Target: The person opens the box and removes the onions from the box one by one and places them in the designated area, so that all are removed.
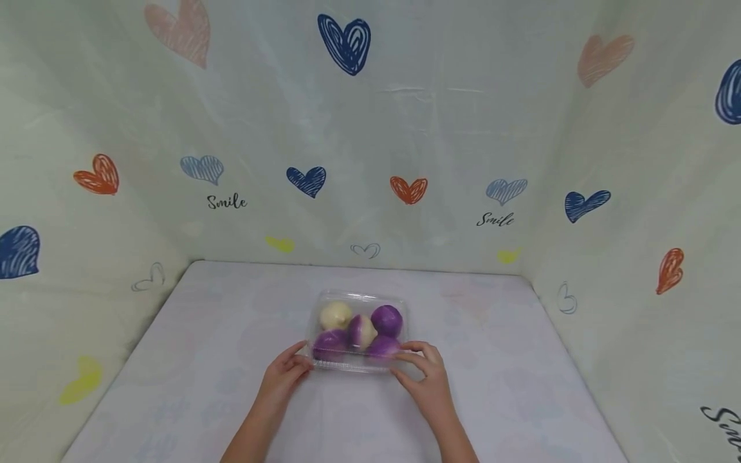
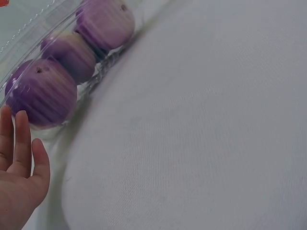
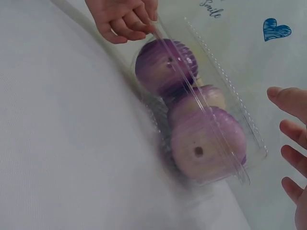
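Observation:
A clear plastic clamshell box (image 1: 356,367) sits on the table, holding several purple-and-white onions (image 1: 332,345), (image 2: 41,93), (image 3: 208,143) and one pale cream onion (image 1: 336,315). At the box's front left corner, my left hand (image 1: 283,371) pinches the rim; its other fingers stretch along the side in the left wrist view, where its thumb is hidden. My right hand (image 1: 425,376) is at the front right corner with its fingers spread. In the right wrist view, a gap shows between that hand's fingertips and the box.
The table (image 1: 498,360) wears a pale cloth. Light curtains (image 1: 370,128) printed with hearts and the word Smile hang behind it and along both sides.

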{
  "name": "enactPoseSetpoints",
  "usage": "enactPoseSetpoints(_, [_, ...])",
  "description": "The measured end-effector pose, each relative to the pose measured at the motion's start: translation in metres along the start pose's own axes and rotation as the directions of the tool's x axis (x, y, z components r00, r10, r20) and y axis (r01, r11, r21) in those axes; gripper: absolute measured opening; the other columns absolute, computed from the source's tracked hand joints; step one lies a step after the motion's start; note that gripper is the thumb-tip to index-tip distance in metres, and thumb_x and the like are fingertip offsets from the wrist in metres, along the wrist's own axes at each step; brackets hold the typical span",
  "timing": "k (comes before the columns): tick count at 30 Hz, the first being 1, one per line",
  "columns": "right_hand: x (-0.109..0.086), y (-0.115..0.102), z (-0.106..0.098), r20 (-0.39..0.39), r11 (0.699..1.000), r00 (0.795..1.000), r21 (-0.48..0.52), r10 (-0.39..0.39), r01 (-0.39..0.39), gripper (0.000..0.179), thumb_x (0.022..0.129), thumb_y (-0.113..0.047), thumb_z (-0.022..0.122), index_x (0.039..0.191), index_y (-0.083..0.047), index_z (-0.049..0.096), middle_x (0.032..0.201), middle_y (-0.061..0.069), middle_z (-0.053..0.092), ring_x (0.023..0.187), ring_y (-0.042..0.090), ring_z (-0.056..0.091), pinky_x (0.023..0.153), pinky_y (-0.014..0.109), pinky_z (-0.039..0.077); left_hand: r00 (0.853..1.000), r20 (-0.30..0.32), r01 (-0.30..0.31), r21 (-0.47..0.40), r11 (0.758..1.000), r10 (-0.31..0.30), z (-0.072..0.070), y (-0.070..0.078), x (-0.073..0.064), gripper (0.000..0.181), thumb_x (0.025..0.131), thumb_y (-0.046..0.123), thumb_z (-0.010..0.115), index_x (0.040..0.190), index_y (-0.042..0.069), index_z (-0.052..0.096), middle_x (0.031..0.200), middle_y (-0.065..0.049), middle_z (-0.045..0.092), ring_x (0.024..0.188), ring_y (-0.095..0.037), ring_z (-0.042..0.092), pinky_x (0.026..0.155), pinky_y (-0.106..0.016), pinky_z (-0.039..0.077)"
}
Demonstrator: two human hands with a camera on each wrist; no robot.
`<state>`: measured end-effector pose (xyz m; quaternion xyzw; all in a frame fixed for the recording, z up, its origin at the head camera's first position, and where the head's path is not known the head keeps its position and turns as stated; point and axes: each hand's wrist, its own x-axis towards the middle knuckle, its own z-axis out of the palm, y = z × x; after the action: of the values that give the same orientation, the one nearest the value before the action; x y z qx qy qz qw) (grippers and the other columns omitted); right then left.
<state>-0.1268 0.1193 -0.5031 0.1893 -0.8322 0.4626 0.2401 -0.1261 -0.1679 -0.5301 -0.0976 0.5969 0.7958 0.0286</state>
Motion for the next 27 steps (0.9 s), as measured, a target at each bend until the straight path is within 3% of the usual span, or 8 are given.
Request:
enactPoseSetpoints(6, [-0.004, 0.002, -0.001, 0.033, 0.991, 0.991, 0.031, 0.127, -0.128, 0.026, 0.071, -0.004, 0.085, 0.094, -0.012, 0.076, 0.11, 0.002, 0.064, 0.106, 0.02, 0.053, 0.089, 0.026, 0.044, 1.0, -0.011, -0.025, 0.032, 0.999, 0.025, -0.011, 0.001, 0.003, 0.055, 0.088, -0.012, 0.053, 0.141, -0.011, 0.037, 0.085, 0.0, 0.063, 0.084, -0.011, 0.062, 0.082, -0.022, 0.049])
enactPoseSetpoints(12, [-0.011, 0.004, 0.003, 0.101, 0.963, 0.962, 0.062, 0.254, -0.26, 0.025, 0.073, -0.006, 0.085, 0.095, -0.012, 0.075, 0.111, -0.005, 0.062, 0.108, 0.019, 0.054, 0.092, 0.032, 0.048, 0.998, -0.037, -0.043, 0.06, 0.997, 0.045, -0.021, 0.002, 0.006, 0.058, 0.086, -0.015, 0.054, 0.142, -0.009, 0.037, 0.084, 0.003, 0.064, 0.082, -0.009, 0.062, 0.08, -0.02, 0.05])
enactPoseSetpoints(19, [-0.017, 0.007, 0.01, 0.123, 0.959, 0.958, 0.086, 0.257, -0.268, 0.025, 0.073, -0.005, 0.084, 0.096, -0.009, 0.075, 0.111, -0.002, 0.063, 0.107, 0.019, 0.056, 0.092, 0.033, 0.048, 0.996, -0.057, -0.057, 0.152, 0.987, 0.067, -0.031, 0.009, 0.009, 0.057, 0.086, -0.011, 0.056, 0.141, -0.007, 0.04, 0.094, -0.002, 0.064, 0.083, -0.008, 0.061, 0.079, -0.019, 0.05])
enactPoseSetpoints(27, [-0.018, 0.008, 0.017, 0.181, 0.956, 0.947, 0.081, 0.265, -0.282, 0.025, 0.074, -0.01, 0.084, 0.097, -0.013, 0.075, 0.11, -0.003, 0.062, 0.106, 0.021, 0.058, 0.092, 0.034, 0.048, 0.995, -0.087, -0.04, 0.146, 0.989, 0.053, -0.035, 0.014, 0.013, 0.056, 0.09, -0.006, 0.058, 0.142, -0.006, 0.04, 0.101, -0.001, 0.065, 0.086, -0.004, 0.061, 0.08, -0.018, 0.049])
